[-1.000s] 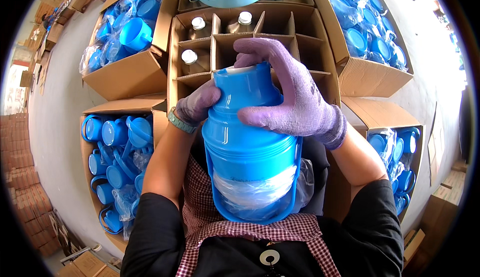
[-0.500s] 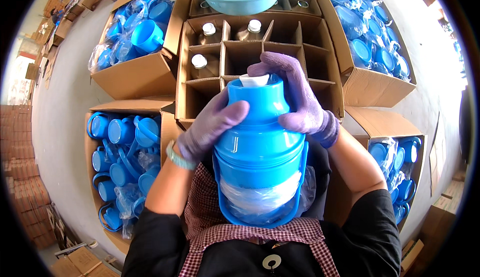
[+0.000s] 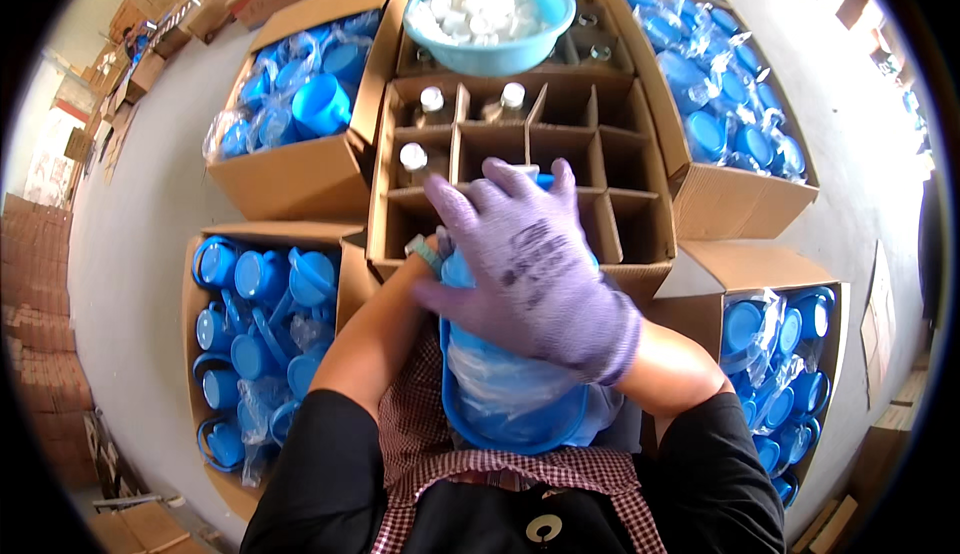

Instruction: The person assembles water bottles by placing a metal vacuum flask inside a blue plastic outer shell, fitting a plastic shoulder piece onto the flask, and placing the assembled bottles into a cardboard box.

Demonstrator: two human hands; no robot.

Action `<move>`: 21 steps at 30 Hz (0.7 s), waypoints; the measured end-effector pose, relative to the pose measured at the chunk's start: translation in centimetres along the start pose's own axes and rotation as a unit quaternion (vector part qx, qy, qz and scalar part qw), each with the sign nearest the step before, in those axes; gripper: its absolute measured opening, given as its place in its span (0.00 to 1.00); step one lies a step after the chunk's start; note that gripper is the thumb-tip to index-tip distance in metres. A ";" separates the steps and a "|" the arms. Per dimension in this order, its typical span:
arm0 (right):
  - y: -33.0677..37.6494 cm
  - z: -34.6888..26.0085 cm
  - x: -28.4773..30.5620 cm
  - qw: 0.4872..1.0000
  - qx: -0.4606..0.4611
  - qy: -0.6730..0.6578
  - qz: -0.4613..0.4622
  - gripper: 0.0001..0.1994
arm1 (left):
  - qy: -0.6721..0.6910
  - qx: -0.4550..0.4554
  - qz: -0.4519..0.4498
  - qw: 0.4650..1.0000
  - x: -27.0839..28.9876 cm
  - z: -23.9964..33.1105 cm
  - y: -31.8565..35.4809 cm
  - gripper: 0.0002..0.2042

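A blue vacuum flask [image 3: 457, 272] stands in front of my lap, tilted away from me, with clear plastic film [image 3: 510, 379] around its lower part. My right hand [image 3: 540, 264], in a purple glove, lies over the flask's top with fingers spread. A small white and blue edge [image 3: 535, 174] shows between its fingertips; the rest of the neck is covered. My left hand [image 3: 443, 242] is at the flask's far left side, mostly hidden behind the flask and right hand. Only a scrap of its glove shows above the green wristband, so its fingers are out of sight.
Ahead stands a divided carton [image 3: 520, 274] with several white-capped bottles [image 3: 413, 157]. Behind it, a light-blue basin [image 3: 490, 59] holds white caps. Cartons of blue mugs and lids stand left [image 3: 290, 179] and right [image 3: 745, 204], with more cartons [image 3: 270, 354] nearer me.
My right hand has moved from the flask's right side to flat over its top. My left hand has slid forward from the shoulder of the flask to its far side. The view has tipped slightly upward.
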State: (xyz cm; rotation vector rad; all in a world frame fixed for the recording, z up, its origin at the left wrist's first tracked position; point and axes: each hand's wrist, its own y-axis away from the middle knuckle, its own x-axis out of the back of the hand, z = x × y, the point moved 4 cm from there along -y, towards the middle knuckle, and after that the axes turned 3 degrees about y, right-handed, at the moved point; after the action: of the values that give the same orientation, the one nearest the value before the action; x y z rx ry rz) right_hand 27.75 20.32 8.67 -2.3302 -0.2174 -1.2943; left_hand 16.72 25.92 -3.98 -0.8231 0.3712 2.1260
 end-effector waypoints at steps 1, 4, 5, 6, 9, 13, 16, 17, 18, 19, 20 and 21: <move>-0.3 0.8 1.3 0.999 0.013 -0.031 -0.031 0.41 | 0.000 -0.005 -0.003 1.000 0.0 -0.3 0.3 0.52; -0.3 4.9 5.9 0.943 0.063 -0.314 0.097 0.47 | -0.002 -0.012 -0.035 0.999 -1.0 -0.6 -0.5 0.51; 0.4 5.3 5.4 0.851 0.004 -0.525 -0.019 0.51 | -0.001 -0.009 -0.052 0.999 -1.5 -0.9 -1.0 0.51; 0.6 4.0 6.0 0.853 0.057 -0.516 -0.062 0.55 | -0.003 -0.010 -0.058 0.998 -1.9 -1.1 -0.9 0.50; 2.2 -0.4 8.0 0.829 0.206 -0.496 -0.156 0.64 | -0.015 -0.012 -0.091 0.996 -3.6 -1.7 0.4 0.49; 6.2 -7.2 10.0 0.823 0.305 -0.442 -0.186 0.67 | -0.030 0.001 -0.222 0.975 -7.3 -4.9 2.5 0.45; 10.0 -11.6 8.6 0.815 0.314 -0.427 -0.232 0.63 | -0.098 -0.003 -0.259 0.961 -8.9 -6.1 5.6 0.47; 10.4 -11.7 8.7 0.819 0.312 -0.425 -0.227 0.63 | -0.155 -0.020 -0.235 0.959 -8.8 -5.8 6.3 0.53; 10.6 -11.9 8.9 0.823 0.313 -0.420 -0.220 0.64 | -0.162 -0.028 -0.223 0.961 -8.9 -5.4 6.4 0.52; 10.9 -11.9 8.6 0.826 0.321 -0.417 -0.202 0.65 | -0.124 -0.019 -0.212 0.969 -8.8 -5.5 6.7 0.51; 11.6 -11.7 7.9 0.829 0.325 -0.420 -0.174 0.67 | -0.094 -0.013 -0.200 0.975 -8.7 -6.1 7.5 0.51; 11.6 -11.5 7.8 0.832 0.334 -0.416 -0.153 0.69 | -0.075 -0.015 -0.192 0.978 -8.5 -6.0 7.7 0.50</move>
State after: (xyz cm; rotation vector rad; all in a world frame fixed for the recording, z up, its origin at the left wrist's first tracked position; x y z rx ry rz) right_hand 27.36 4.06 16.64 -2.0822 -1.1505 -0.1237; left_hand 17.20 13.04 -2.87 -0.6834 0.0904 1.8186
